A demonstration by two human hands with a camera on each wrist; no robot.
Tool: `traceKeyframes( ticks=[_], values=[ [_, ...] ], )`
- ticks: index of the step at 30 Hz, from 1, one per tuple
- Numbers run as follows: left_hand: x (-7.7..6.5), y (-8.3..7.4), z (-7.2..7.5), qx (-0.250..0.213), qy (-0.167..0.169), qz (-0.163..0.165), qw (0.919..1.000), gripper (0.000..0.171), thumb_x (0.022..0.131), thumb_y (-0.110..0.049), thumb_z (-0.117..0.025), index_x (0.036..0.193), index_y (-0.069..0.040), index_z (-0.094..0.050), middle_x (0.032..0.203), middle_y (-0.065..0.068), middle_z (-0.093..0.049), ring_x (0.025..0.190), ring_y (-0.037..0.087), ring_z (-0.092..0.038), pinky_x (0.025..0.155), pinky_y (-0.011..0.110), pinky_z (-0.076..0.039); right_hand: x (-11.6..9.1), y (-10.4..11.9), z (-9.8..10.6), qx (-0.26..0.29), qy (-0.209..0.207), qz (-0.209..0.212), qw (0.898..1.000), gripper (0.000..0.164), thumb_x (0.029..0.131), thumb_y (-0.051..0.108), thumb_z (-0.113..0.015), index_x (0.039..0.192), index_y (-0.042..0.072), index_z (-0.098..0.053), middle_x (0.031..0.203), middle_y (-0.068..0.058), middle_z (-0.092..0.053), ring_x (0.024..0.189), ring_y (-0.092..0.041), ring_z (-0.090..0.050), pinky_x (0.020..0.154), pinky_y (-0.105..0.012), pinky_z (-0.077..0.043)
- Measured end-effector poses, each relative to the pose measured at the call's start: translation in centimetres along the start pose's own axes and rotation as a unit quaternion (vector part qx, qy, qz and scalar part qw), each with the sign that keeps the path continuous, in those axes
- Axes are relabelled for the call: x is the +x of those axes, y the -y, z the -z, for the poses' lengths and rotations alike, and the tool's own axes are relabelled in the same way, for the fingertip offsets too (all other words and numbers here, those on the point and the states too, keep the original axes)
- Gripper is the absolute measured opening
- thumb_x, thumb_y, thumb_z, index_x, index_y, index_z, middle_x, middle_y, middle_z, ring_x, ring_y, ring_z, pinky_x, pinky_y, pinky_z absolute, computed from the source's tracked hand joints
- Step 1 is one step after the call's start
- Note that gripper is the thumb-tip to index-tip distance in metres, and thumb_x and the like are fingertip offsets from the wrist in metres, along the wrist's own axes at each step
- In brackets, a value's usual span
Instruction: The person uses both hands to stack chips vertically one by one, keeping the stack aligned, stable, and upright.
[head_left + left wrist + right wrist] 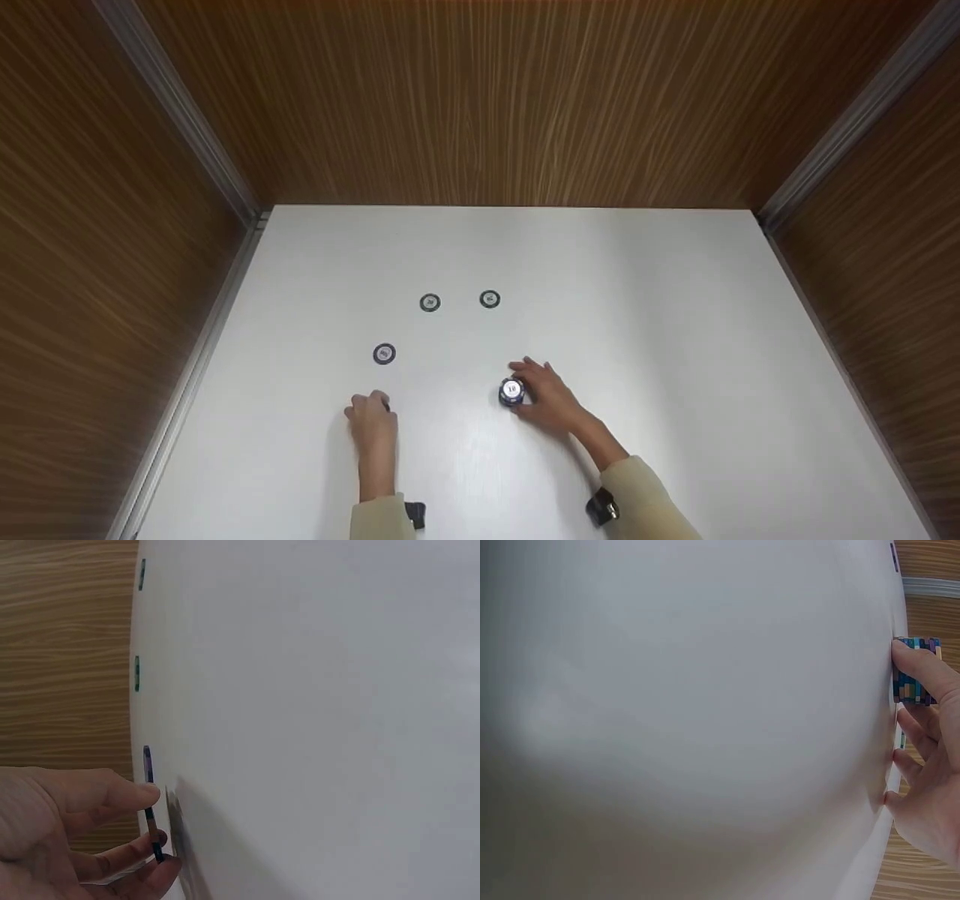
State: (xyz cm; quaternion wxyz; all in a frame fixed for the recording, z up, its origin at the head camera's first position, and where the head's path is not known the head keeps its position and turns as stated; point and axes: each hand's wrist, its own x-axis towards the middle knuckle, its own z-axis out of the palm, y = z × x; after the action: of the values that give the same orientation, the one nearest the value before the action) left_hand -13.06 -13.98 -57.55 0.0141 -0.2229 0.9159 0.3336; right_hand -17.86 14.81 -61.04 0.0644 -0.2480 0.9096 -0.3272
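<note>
In the head view my left hand (373, 427) is just above the white table at the near left. Its thumb and fingers pinch one poker chip (152, 822), seen edge-on in the left wrist view; in the head view the hand covers most of it. To the right, my right hand (551, 401) holds a short stack of poker chips (512, 391) from its right side. The thumb (922, 666) lies along the near side of the stack, and other fingertips touch the table. The top chip has a pale centre printed with a number.
Three dark-rimmed chips lie flat and apart: one chip (384, 353) beyond my left hand, another chip (430, 302) farther back, and a third chip (490, 299) to its right. Wood-grain panels (480, 105) border the white table (637, 300) at back and sides.
</note>
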Motion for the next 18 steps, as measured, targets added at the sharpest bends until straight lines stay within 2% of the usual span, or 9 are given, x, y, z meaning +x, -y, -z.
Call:
traceKeyframes(
  ticks=[4, 11, 18],
  values=[
    [-0.1, -0.2, 0.1, 0.001, -0.005, -0.005, 1.0000, 0.022, 0.077, 0.007, -0.061, 0.099, 0.008, -0.062, 0.095, 0.022, -0.048, 0.090, 0.037, -0.046, 0.072, 0.042, -0.046, 0.0, 0.0, 0.0, 0.002, -0.002, 0.002, 1.000, 0.048, 0.075, 0.019, -0.075, 0.117, 0.005, -0.055, 0.134, -0.008, -0.046, 0.131, -0.029, -0.027, 0.108, -0.046, -0.009],
    [-0.6, -0.9, -0.2, 0.008, -0.036, -0.045, 0.9983, 0.022, 0.073, 0.008, -0.063, 0.096, 0.007, -0.064, 0.094, 0.022, -0.050, 0.089, 0.037, -0.047, 0.069, 0.041, -0.047, 0.0, -0.2, -0.2, 0.001, -0.003, 0.008, 1.000, 0.049, 0.077, 0.022, -0.074, 0.118, 0.002, -0.055, 0.135, -0.008, -0.045, 0.132, -0.029, -0.026, 0.109, -0.045, -0.009],
    [-1.0, -2.2, -0.7, 0.007, -0.039, -0.078, 0.9962, 0.022, 0.072, 0.009, -0.063, 0.093, 0.006, -0.065, 0.092, 0.021, -0.050, 0.088, 0.037, -0.047, 0.068, 0.042, -0.048, 0.2, -0.2, -0.2, 0.001, -0.004, 0.003, 1.000, 0.051, 0.076, 0.022, -0.074, 0.119, 0.003, -0.055, 0.135, -0.007, -0.045, 0.132, -0.028, -0.027, 0.109, -0.045, -0.009]
  ],
)
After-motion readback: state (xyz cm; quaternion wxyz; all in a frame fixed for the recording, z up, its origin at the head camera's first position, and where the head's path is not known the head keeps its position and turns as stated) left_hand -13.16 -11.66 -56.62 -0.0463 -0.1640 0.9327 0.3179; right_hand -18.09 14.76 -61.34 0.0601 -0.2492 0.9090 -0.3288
